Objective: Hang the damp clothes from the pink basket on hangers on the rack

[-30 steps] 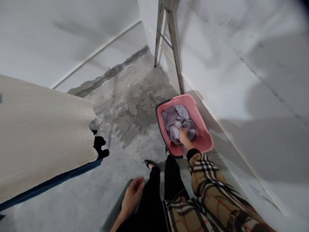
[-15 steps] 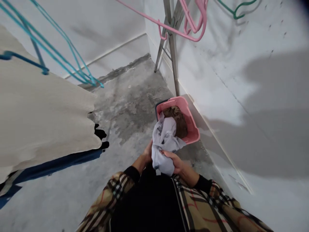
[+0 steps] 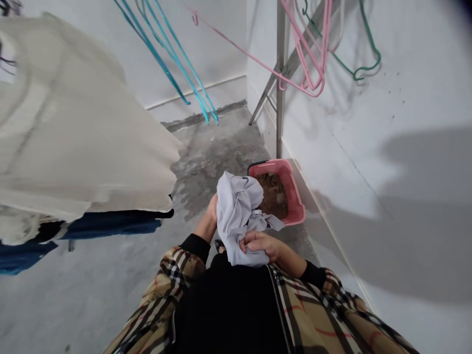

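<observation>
A crumpled pale lilac-grey garment [image 3: 239, 211] is bunched up in front of my chest, held by both hands. My right hand [image 3: 262, 243] is closed round its lower part, fingers wrapped over the cloth. My left hand [image 3: 211, 210] grips its left side, mostly hidden behind the fabric. Just beyond the garment, on the floor by the wall, stands a pink laundry basket [image 3: 294, 196] with a brown garment [image 3: 273, 193] lying in it.
Hung on the left are a large cream cloth [image 3: 81, 132] and a dark blue garment [image 3: 106, 223] below it. Blue hangers [image 3: 173, 54], pink hangers [image 3: 308, 59] and a green hanger [image 3: 365, 54] dangle overhead. A metal rack leg [image 3: 280, 83] stands by the white wall [image 3: 387, 147]. The floor is bare concrete [image 3: 217, 147].
My right hand took the pale garment out of the pink basket and raised it; my left hand joined it. The brown garment now shows in the basket. The view has tilted up.
</observation>
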The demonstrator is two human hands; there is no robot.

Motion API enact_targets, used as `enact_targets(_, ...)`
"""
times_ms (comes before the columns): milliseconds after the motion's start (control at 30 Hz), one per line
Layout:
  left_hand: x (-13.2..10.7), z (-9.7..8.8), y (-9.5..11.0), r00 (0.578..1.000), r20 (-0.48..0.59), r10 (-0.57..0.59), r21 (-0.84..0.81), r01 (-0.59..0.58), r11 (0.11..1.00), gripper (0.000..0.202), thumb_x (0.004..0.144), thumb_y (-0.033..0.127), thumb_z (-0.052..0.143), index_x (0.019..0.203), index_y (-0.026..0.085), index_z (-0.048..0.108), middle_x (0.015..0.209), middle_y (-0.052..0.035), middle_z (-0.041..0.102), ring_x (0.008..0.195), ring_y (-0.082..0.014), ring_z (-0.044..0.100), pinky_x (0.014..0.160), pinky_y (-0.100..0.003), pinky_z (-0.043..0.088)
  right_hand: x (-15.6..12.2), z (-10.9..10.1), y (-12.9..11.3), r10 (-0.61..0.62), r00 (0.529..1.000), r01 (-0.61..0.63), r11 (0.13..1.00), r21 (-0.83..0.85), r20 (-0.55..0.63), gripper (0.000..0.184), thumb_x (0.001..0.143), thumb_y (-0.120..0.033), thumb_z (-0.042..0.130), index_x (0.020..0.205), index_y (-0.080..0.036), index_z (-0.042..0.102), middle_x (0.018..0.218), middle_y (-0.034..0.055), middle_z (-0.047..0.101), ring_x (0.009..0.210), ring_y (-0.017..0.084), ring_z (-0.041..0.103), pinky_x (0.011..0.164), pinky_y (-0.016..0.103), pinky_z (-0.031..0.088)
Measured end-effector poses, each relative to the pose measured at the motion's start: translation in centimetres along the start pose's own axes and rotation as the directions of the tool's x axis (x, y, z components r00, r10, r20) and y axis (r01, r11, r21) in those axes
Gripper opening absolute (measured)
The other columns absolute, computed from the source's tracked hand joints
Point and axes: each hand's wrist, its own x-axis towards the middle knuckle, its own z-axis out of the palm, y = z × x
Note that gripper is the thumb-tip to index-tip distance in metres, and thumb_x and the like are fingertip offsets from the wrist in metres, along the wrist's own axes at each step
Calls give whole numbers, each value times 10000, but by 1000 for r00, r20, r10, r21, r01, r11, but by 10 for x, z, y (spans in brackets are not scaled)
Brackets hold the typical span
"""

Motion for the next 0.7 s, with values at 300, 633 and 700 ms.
enact_targets(300, -46, -66, 92, 980, -133, 149, -183, -172, 968, 294, 754, 455, 645, 824, 170, 648, 727, -60, 708, 865, -265, 694, 813, -388, 578, 21, 43, -10, -86, 990, 43, 935, -352, -109, 401, 663, -405, 811, 952, -196, 629, 795, -25, 570, 622, 75, 427, 570, 208, 315)
enact_targets(633, -110, -127, 166, 618, -478, 624, 85, -675, 733, 255, 786, 361, 707, 720, 181, 538, 482, 97, 423, 382, -53, 407, 370, -161, 310, 40, 61, -75, -587, 631, 328, 794, -511, -507, 273, 691, -343, 758, 902, -215, 641, 812, -24, 660, 725, 121, 592, 655, 228, 454)
enact_targets(700, -120, -133, 174, 616, -485, 621, 73, -679, 731, 244, 809, 328, 688, 706, 185, 520, 471, 101, 395, 359, -51, 374, 345, -167, 281, 47, 67, -86, -621, 636, 311, 749, -584, -458, 257, 688, -333, 756, 888, -207, 657, 795, -30, 652, 714, 106, 580, 662, 221, 444)
